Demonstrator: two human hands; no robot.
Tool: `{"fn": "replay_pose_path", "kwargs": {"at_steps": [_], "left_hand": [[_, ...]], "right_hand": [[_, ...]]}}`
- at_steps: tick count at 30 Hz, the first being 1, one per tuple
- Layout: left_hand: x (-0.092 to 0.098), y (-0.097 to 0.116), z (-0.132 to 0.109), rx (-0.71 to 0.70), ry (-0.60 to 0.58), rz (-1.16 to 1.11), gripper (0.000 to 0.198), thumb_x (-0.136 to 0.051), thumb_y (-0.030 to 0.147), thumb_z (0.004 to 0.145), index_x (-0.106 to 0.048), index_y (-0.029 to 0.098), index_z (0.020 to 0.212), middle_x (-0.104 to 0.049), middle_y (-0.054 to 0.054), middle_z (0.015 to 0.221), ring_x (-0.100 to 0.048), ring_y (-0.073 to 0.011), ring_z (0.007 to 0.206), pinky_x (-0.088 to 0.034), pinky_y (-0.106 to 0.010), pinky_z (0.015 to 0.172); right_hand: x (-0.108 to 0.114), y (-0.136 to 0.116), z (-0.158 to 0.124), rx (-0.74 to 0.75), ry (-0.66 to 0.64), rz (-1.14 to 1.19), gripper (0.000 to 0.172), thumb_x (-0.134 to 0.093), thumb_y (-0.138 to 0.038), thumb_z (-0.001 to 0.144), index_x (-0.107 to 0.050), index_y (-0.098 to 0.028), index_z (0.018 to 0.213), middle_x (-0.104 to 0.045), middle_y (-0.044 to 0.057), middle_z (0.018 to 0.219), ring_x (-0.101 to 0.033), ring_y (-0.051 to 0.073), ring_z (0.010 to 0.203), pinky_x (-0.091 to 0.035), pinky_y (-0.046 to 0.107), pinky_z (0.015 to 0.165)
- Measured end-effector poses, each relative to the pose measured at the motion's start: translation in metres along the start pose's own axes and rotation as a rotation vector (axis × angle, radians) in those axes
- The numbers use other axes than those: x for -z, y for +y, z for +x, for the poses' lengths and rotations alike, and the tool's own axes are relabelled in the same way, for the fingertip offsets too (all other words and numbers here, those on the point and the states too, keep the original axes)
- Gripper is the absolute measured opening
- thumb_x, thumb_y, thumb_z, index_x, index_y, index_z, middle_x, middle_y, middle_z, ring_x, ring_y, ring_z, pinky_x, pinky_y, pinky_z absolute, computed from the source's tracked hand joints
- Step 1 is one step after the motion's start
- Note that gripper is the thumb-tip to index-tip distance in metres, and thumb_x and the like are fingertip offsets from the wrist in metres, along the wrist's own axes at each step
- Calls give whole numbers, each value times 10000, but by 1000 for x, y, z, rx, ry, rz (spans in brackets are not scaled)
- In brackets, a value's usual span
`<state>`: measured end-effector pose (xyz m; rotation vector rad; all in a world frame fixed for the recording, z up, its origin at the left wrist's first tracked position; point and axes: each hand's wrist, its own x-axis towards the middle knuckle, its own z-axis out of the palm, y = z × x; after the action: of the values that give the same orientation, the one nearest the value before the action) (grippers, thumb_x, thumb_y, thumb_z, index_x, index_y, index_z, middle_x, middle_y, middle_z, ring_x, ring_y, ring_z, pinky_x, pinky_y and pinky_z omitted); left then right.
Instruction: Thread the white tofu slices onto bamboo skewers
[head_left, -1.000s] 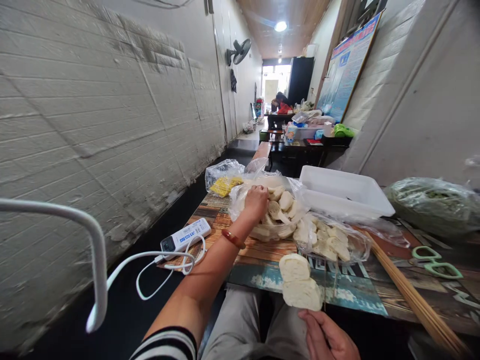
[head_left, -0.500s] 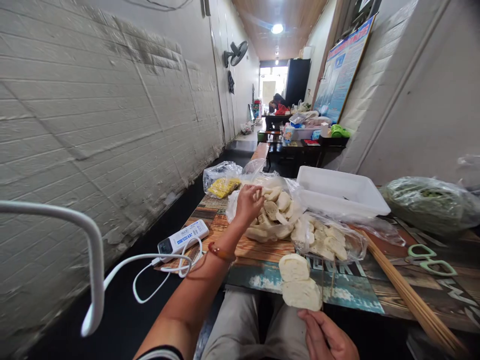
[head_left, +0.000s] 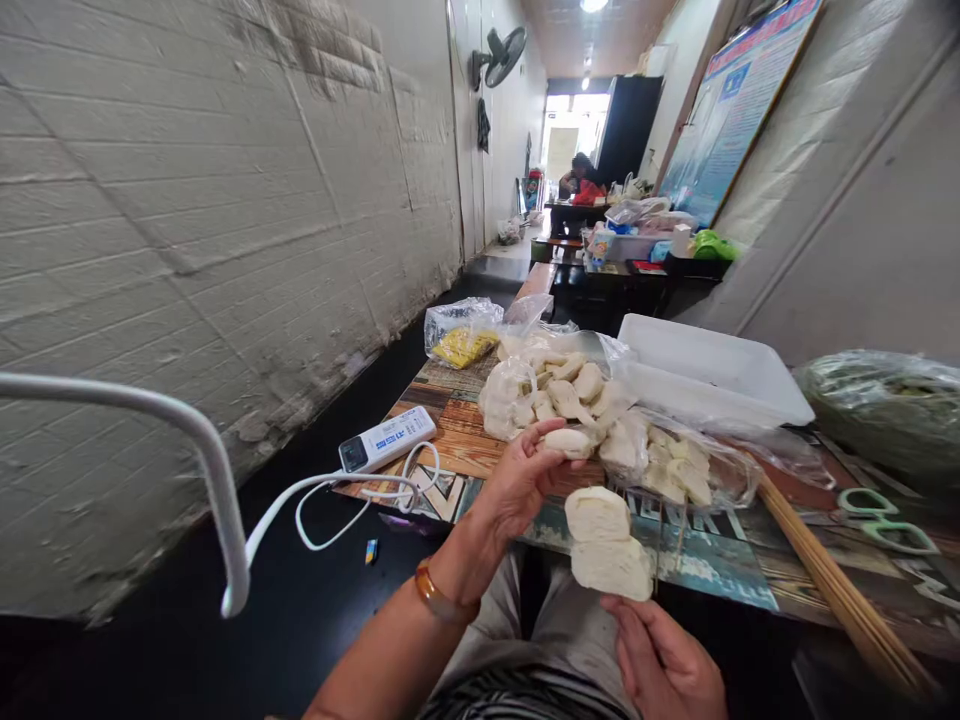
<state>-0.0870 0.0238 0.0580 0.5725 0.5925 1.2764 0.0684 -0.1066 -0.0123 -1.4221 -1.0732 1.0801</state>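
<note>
My left hand holds a pale slice of steamed bun between thumb and fingers, just above the table's near edge. My right hand is low at the bottom, closed on a skewer that carries two white bun pieces stacked one over the other. Behind them an open plastic bag of bun slices lies on the table, with a second bag of slices to its right.
A white tray sits behind the bags. Bamboo skewers and green scissors lie on the right. A bag of greens, a bag with yellow contents, and a power strip with cable are also here. A person sits far down the corridor.
My left hand left the bag and came back toward me with one bun slice in it. The right hand with the skewered pieces has stayed put. The camera tilted down a little.
</note>
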Motion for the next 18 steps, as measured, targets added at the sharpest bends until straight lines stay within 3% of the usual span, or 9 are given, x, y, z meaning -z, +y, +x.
{"fn": "replay_pose_path", "kwargs": {"at_steps": [6, 9, 18], "left_hand": [[-9, -4, -11, 43, -7, -54, 407, -819, 271, 689, -648, 93, 1013, -738, -118, 895, -707, -210, 833, -550, -281, 774], [-12, -6, -14, 39, 18, -65, 411, -845, 275, 655, -660, 104, 980, -736, -97, 853, -703, -201, 785, -549, -298, 764], [-17, -7, -21, 50, 2, -35, 442, -819, 266, 677, -663, 113, 1062, -739, -123, 989, -696, -188, 764, -516, -281, 728]], "right_hand": [[0, -1, 0, 33, -18, -97, 434, -614, -569, 808, -759, -160, 800, -441, -69, 370, -415, 101, 341, -369, 219, 411], [1, -1, 0, 29, -25, -101, 450, -597, -584, 810, -749, -160, 789, -435, -67, 380, -410, 107, 341, -368, 229, 401], [1, 2, 1, 42, -31, -72, 442, -595, -574, 819, -750, -161, 795, -409, -74, 378, -382, 95, 346, -344, 216, 400]]}}
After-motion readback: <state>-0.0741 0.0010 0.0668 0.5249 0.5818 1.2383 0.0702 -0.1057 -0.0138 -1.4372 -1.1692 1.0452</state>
